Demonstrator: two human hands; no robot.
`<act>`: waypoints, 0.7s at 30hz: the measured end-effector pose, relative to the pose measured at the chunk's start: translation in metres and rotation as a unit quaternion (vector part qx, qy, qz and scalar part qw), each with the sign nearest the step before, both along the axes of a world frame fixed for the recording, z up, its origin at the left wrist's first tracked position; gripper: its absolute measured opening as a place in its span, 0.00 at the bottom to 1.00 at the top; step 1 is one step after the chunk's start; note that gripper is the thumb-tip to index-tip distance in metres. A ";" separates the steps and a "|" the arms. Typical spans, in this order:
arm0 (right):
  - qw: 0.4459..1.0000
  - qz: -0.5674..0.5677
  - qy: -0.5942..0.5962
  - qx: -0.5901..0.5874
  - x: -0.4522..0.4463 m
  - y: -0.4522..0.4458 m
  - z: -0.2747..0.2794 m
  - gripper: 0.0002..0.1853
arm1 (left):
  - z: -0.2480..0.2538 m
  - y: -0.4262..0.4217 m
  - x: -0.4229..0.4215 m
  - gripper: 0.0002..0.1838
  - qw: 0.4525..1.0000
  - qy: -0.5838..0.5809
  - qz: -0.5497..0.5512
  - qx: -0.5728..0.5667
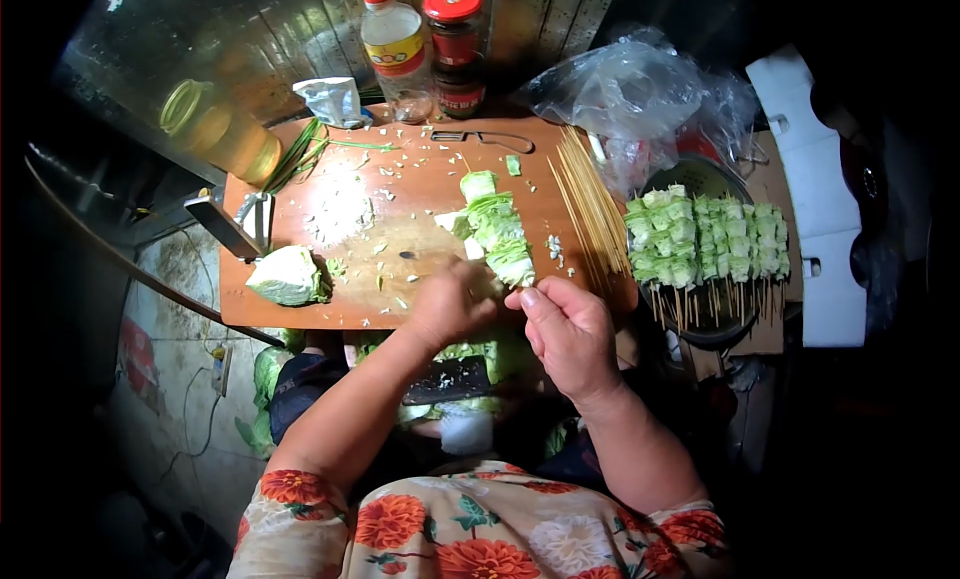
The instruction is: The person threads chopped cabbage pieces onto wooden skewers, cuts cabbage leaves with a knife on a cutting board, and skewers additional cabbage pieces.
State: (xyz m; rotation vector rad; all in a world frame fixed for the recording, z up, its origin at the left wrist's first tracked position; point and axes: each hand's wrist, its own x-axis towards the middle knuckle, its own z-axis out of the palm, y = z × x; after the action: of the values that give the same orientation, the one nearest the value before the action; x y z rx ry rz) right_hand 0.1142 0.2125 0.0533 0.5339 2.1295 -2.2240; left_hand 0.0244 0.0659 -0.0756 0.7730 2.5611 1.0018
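Note:
A skewer of folded cabbage pieces [497, 226] lies over the cutting board, its thin stick tip poking out at the far end. My right hand [572, 331] pinches its near end between thumb and forefinger. Close beside that end is my left hand [455, 299], its fingers curled and partly hidden; what they hold, if anything, I cannot make out. Bare bamboo skewers [588, 209] lie in a bundle to the right of the cabbage. Finished cabbage skewers [708, 234] rest in rows across a dark round pan [720, 324]. At the board's left sits a cabbage wedge [288, 277].
Cabbage scraps litter the wooden board [400, 194], where a peeler [483, 139] also lies. Behind stand a red-capped bottle [395, 54], jars [455, 39] and a plastic bag [630, 89]. A glass jar [225, 134] leans at left. Cabbage leaves [470, 354] show below the board's near edge.

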 end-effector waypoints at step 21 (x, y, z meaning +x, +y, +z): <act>0.979 0.176 -0.072 -0.069 -0.002 -0.037 0.004 0.10 | 0.072 -0.087 -0.054 0.17 0.627 -0.336 0.357 0.606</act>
State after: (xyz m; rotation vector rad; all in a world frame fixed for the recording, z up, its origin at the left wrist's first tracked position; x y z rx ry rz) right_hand 0.1120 0.1754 0.0574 0.2751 1.8160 -2.0481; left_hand -0.0301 -0.0208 -0.0038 -0.5289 1.1645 2.6466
